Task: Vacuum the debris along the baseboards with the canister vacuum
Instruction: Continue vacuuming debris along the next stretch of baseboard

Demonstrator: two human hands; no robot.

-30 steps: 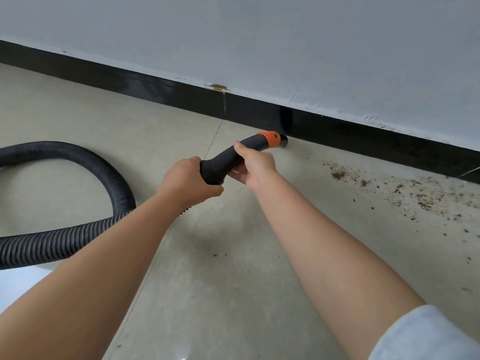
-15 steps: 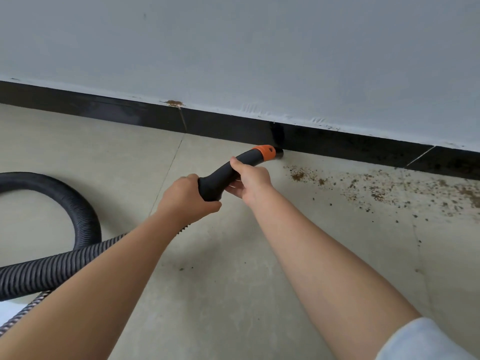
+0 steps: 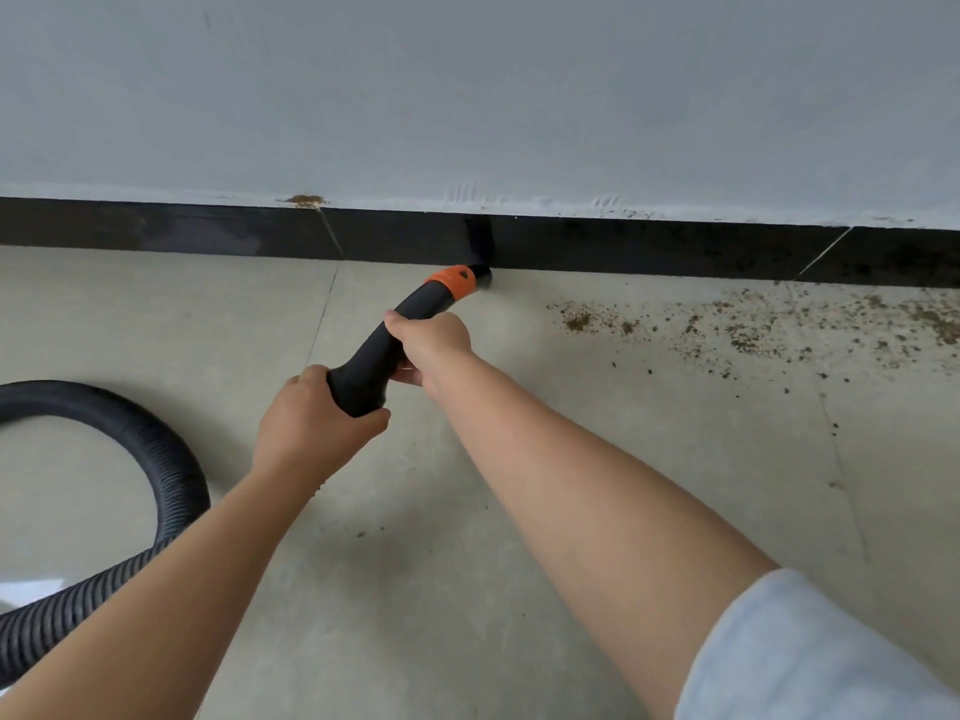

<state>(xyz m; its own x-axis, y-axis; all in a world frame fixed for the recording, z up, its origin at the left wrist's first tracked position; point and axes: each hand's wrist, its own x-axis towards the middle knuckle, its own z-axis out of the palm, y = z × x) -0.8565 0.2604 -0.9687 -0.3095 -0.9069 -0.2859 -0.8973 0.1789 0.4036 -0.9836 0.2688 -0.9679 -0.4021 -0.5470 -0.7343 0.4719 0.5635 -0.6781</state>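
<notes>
The wall (image 3: 467, 85) was noted as pale and plain, with scuffed paint along its foot. The floor (image 3: 395, 589) was of light tile, its joints running toward the wall. The black baseboard (image 3: 156, 228) ran the full width of the view, with a brown stain (image 3: 305, 200) at one joint. The ribbed black hose (image 3: 156, 459) was seen looping away at the left.

The debris (image 3: 753, 330) was found scattered on the floor to the right of the nozzle, just in front of the baseboard; a few stray specks lay nearer the person. The black handle (image 3: 379, 356) was gripped by both hands: the left hand (image 3: 306, 423) was wrapped round its rear end, and the right hand (image 3: 431, 340) was curled round it further forward. The orange collar (image 3: 454, 280) and the nozzle tip (image 3: 482, 277) were held against the foot of the baseboard.

Compared with one second earlier, the debris was observed further left in view and more of it was visible, while the nozzle remained at the baseboard. It is judged that the pass was being carried rightward along the wall. The main patch was not yet reached, and most of the work is judged outstanding.
</notes>
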